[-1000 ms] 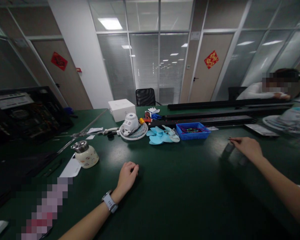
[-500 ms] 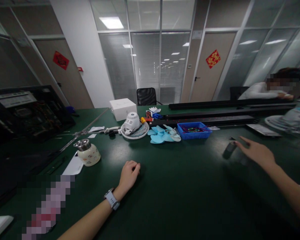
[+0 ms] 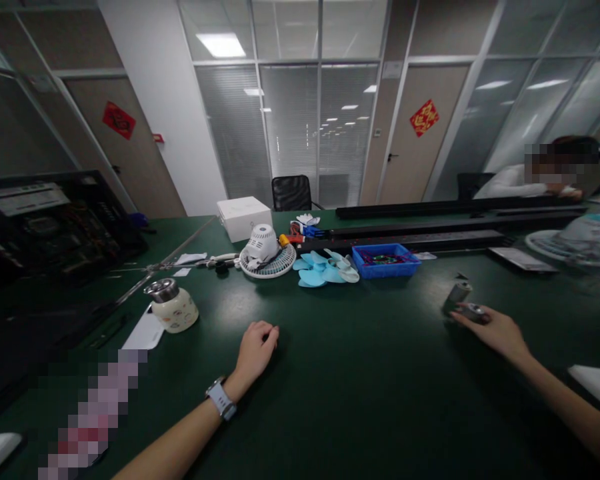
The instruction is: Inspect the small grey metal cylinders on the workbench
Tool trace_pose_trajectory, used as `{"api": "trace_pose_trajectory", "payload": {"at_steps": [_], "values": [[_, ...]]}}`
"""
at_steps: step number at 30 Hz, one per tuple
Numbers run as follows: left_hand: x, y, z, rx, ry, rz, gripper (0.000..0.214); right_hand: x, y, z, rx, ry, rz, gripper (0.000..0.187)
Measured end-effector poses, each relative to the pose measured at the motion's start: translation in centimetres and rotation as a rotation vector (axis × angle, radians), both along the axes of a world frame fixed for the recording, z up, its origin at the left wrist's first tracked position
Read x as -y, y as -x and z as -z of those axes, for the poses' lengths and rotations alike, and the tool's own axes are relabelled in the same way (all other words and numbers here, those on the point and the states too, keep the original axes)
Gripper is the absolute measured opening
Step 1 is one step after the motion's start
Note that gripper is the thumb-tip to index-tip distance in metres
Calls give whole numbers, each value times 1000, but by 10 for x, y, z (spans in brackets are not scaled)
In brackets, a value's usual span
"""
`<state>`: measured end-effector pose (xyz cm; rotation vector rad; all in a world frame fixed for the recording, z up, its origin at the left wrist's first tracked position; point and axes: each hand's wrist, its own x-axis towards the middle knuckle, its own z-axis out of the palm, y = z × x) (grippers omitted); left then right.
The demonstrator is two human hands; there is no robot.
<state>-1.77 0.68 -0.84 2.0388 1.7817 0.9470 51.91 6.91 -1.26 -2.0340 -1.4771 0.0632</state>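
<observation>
My left hand [image 3: 257,348] rests on the dark green table [image 3: 360,387] as a loose fist, with nothing in it and a watch on the wrist. My right hand [image 3: 497,331] reaches out to the right, its fingers closed on a small grey object [image 3: 473,311]. Just beyond it stands a second dark grey block [image 3: 457,295]. What these two pieces are is too blurred to tell.
Farther back lie a white fan housing [image 3: 266,252], pale blue fan blades [image 3: 325,269], a blue tray [image 3: 386,261] and a white box [image 3: 244,218]. A cream jar [image 3: 173,308] sits left, beside an open computer case [image 3: 55,227]. Long black rails [image 3: 430,238] cross the back. A person [image 3: 540,177] sits far right.
My right hand drew back toward me and closed on the small grey object; the dark block now stands free beyond it. My left hand stayed put.
</observation>
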Motion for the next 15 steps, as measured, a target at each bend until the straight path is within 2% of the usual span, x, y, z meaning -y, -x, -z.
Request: {"api": "trace_pose_trajectory", "payload": {"at_steps": [4,8,10,13,15], "values": [[0,-2,0,9,-21,14,46,9,97,-2,-256,11,-294,54],[7,-6,-3,38,-93,75,44,21,208,-6,-312,-20,-610,48],[12,-10,-7,66,-126,102,37,29,253,-8,-298,0,-761,45],[17,-20,-15,92,-171,131,25,41,300,-7,-266,15,-900,45],[17,-27,-20,82,-185,160,27,45,318,-3,-251,8,-963,45]]}}
